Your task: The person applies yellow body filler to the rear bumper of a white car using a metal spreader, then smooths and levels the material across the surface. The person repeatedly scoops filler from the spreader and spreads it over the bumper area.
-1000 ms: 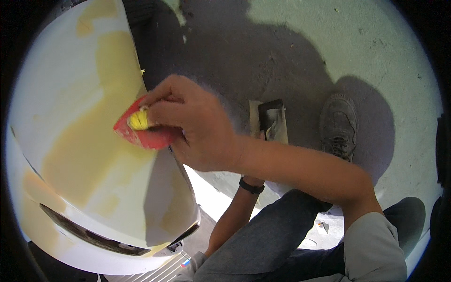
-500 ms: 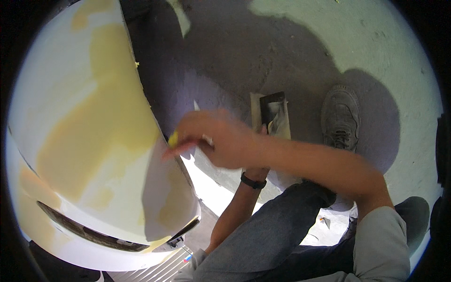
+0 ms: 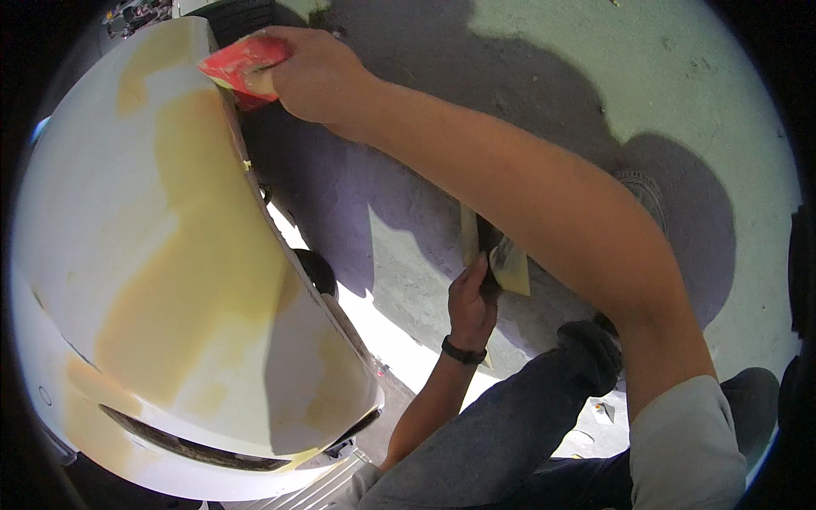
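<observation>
A white, curved vehicle body panel (image 3: 102, 195) with smeared yellow filler patches (image 3: 200, 255) takes up the left side. My right hand (image 3: 319, 75) is closed round a red putty spreader (image 3: 246, 66), with yellowish residue on it. The spreader's edge meets the panel's far right edge; whether it presses on it I cannot tell. Lower down, my left hand (image 3: 473, 302) grips a putty board (image 3: 512, 268), dark in the middle with pale yellow parts. My right forearm passes over the board's far end and hides part of it.
A long narrow slot (image 3: 191, 442) runs along the panel's near side. My bent knee (image 3: 586, 348) stands between my arms, and a shoe (image 3: 643, 200) shows partly behind my right arm. Grey concrete floor (image 3: 697, 102) lies to the right. A small white scrap (image 3: 602, 413) rests near my legs.
My right hand has swung away to the panel's far end, and the red spreader now shows clearly in it. My left hand and the board have come slightly nearer.
</observation>
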Demonstrator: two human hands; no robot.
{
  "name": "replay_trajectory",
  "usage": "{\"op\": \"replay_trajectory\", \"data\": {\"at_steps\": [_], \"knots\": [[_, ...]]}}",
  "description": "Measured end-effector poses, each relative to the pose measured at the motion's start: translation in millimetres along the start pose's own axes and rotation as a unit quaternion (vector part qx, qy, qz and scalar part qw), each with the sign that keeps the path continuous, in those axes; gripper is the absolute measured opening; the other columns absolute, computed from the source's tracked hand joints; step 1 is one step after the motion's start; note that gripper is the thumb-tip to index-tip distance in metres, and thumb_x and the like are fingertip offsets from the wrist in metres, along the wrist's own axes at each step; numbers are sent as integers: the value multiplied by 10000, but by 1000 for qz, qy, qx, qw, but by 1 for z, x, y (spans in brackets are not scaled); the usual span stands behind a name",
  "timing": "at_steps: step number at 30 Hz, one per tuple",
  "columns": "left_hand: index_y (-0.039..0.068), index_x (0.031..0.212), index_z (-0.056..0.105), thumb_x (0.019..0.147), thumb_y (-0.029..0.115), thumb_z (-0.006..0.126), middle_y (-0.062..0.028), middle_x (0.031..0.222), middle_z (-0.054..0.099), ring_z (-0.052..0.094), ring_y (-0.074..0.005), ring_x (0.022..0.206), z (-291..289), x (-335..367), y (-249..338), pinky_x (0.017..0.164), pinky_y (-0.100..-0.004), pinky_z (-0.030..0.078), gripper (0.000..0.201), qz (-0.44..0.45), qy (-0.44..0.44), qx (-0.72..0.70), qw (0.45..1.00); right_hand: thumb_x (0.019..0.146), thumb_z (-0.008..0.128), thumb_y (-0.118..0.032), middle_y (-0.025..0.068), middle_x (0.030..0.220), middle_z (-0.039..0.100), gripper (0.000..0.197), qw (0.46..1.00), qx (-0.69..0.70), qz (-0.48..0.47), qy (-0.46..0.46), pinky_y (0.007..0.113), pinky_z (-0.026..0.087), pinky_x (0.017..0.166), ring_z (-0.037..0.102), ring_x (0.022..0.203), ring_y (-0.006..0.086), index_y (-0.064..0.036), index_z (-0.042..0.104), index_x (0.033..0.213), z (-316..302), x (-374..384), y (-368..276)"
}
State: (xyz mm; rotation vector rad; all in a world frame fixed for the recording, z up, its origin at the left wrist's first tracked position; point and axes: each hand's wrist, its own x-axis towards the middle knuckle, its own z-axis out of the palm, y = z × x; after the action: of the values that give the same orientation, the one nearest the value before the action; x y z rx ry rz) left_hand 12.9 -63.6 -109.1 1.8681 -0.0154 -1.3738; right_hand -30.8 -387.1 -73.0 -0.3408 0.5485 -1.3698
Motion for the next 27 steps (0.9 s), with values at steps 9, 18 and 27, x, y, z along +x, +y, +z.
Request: {"op": "replay_trajectory", "data": {"at_steps": [9, 18, 27], "knots": [[5, 1201, 576, 1045, 223, 517, -69, 1070, 655, 636, -157, 922, -1, -4, -2, 778, -325, 531, 275, 3, -17, 6, 1000, 808, 744, -139, 107, 943, 720, 360, 998, -58, 7, -26, 314, 528, 808, 679, 863, 179, -71, 686, 1158, -5, -21, -6], [5, 1133, 603, 1002, 233, 600, -85, 1116, 649, 611, -197, 1034, -15, -6, -18, 845, -341, 493, 263, 144, -38, 214, 965, 880, 697, -13, -11, 1004, 655, 225, 987, 73, 100, -106, 244, 493, 846, 605, 960, 86, -74, 657, 1093, -7, -103, 11], [40, 1296, 538, 985, 299, 611, -113, 1213, 635, 600, -264, 1105, -41, 0, -29, 926, -423, 469, 411, 247, -68, 449, 856, 793, 649, 83, 77, 891, 714, 219, 984, 95, 79, -132, 280, 485, 731, 628, 825, 123, -23, 702, 978, -5, -150, 29]]}}
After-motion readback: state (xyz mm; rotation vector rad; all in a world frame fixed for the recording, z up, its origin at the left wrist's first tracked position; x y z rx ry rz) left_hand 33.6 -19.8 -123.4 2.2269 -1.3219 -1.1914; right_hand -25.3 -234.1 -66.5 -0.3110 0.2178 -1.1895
